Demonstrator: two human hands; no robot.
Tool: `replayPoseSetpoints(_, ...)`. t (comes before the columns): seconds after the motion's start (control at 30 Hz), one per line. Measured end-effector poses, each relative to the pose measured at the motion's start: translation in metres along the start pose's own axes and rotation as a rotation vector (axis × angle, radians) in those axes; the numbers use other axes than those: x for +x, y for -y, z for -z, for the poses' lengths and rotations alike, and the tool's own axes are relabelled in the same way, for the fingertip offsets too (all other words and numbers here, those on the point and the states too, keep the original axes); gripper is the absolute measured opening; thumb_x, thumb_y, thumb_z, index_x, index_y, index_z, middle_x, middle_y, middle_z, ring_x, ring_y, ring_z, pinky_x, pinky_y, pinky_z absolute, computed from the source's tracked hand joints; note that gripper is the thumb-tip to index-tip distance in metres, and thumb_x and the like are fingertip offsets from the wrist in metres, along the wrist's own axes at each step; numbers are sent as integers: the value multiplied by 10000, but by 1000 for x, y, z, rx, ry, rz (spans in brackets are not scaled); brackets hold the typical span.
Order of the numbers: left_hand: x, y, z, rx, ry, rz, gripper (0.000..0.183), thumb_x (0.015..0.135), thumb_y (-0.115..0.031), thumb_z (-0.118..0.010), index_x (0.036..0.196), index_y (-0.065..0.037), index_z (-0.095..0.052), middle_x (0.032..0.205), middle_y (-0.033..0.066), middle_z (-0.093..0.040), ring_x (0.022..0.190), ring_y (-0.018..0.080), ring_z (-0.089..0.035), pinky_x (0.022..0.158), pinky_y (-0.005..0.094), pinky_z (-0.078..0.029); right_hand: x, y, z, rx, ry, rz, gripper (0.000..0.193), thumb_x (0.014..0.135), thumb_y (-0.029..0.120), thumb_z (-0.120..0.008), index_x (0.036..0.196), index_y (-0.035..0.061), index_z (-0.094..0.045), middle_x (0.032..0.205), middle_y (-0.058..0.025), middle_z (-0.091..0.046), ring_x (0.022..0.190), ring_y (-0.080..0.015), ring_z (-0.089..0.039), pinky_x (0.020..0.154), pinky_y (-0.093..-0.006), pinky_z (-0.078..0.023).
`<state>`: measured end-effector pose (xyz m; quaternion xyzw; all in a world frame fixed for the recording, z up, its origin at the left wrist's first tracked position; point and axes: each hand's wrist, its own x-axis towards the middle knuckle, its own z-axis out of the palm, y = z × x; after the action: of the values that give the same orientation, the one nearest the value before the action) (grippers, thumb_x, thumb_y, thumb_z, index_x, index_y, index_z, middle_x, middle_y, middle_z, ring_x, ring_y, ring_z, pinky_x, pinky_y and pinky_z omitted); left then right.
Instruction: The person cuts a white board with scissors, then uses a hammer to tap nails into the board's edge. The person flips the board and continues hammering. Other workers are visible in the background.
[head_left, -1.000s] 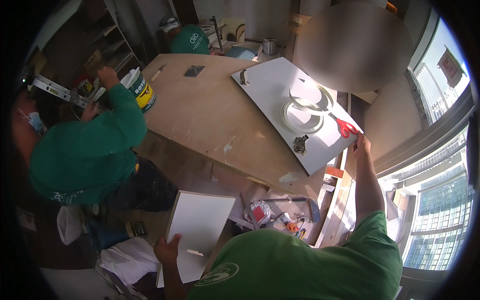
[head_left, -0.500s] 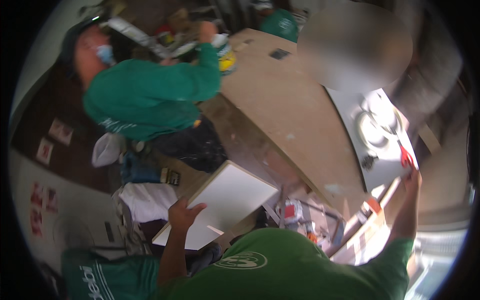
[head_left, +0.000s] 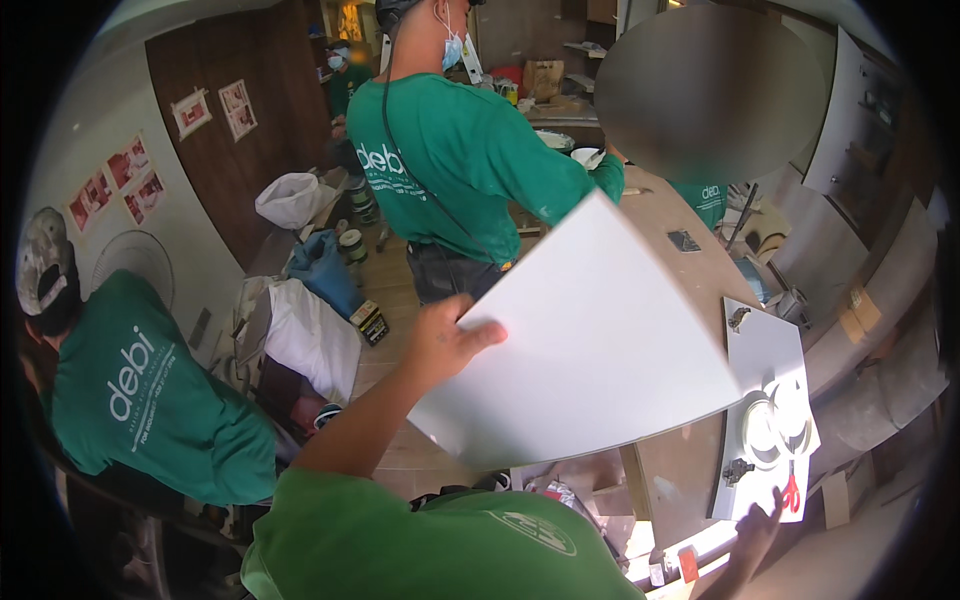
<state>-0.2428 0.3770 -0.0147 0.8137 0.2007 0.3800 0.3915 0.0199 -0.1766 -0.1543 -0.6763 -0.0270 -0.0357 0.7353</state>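
Note:
My left hand (head_left: 452,342) grips the left edge of a white panel (head_left: 600,350), thumb on its face and fingers underneath. The panel is raised in front of me, tilted, and hides part of the workbench. At the right, a narrower white board (head_left: 757,350) lies on the bench. It bears rolls of pale tape (head_left: 762,428), red-handled scissors (head_left: 791,494) and two metal hinges (head_left: 738,472). My right hand (head_left: 757,528) is at the board's near end, just below the scissors, with fingers stretched out and apart; no held thing shows.
A co-worker in a green shirt (head_left: 450,160) stands beyond the panel, at the brown workbench (head_left: 655,215). Another person in green (head_left: 165,400) is at far left. White sacks (head_left: 312,335), a blue container (head_left: 325,272) and cans crowd the floor at left.
My left hand has lifted the white panel up and rightward, over the bench edge. My right hand has come away from the scissors' handles. The view has tilted upward.

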Motion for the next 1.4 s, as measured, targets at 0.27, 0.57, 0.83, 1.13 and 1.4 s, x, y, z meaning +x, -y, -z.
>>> replayPoseSetpoints(0.27,39,-38,-76,-539,-97,60,609,938,-628,-678,909,-20,-649,745,-68,-496,685,80,-405,637,279,-386,-87,108,-168,-184,817,279,1058,783,616,-830,1511,-27,-412,1306,-189,-625,1277,-315,-593,1086,-437,-453)
replayPoseSetpoints(0.57,39,-38,-155,-1130,141,391,972,958,-752,-470,1551,6,-335,1564,137,-439,1418,295,-456,1167,443,-394,-100,168,-201,-429,306,158,305,829,118,-851,983,-25,-630,834,-88,-656,757,-131,-612,686,-302,-501)
replayPoseSetpoints(0.83,21,16,-222,-1296,624,670,891,981,-759,-412,1523,-53,-389,1538,101,-472,1399,251,-466,1132,421,-393,-94,228,-220,-623,69,162,264,794,105,-843,912,-26,-646,794,-83,-636,760,-126,-621,692,-328,-505)
replayPoseSetpoints(1.13,-52,172,-198,-774,1616,678,527,1078,-492,-485,1343,-45,-572,1342,106,-648,1187,158,-614,1004,353,-465,-66,205,-253,-1051,18,166,265,798,167,-819,925,9,-647,819,-119,-641,746,-206,-643,725,-372,-507)
replayPoseSetpoints(1.4,-12,164,-158,-872,2258,729,641,1047,-480,-559,1526,-62,-480,1527,123,-507,1397,215,-476,1176,379,-351,-34,158,-262,-1229,4,-55,326,821,232,-823,1024,30,-668,882,-165,-702,841,-289,-698,784,-414,-522)
